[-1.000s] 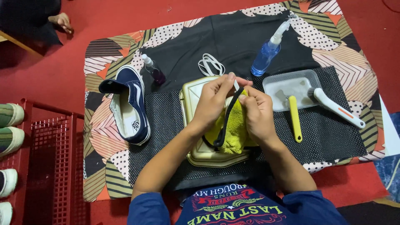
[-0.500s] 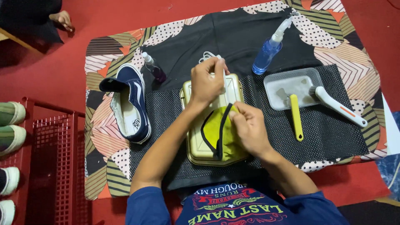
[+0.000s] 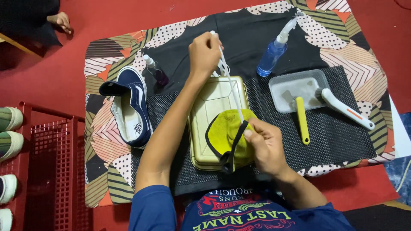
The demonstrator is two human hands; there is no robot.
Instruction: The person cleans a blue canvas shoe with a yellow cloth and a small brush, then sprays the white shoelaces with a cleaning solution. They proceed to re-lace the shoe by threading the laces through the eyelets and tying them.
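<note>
Only the head view here, looking straight down at a patterned mat point(image 3: 342, 47) on the red floor. Left hand point(image 3: 204, 52) is up high, fingers pinched shut on a white shoelace point(image 3: 231, 83), pulled taut down to the right hand point(image 3: 265, 147). That one has its fingers clamped around a yellow cloth point(image 3: 224, 137), with the lace running through it, right over a beige tray point(image 3: 214, 107). Looks like lace cleaning is mid-way, I'd guess. The navy sneaker point(image 3: 130, 107) sits laceless off to the left, untouched. Blue spray bottle point(image 3: 270, 55), yellow brush point(image 3: 302, 119) and white brush point(image 3: 346, 109) lie by a clear tub point(image 3: 295, 81), unused right now.
</note>
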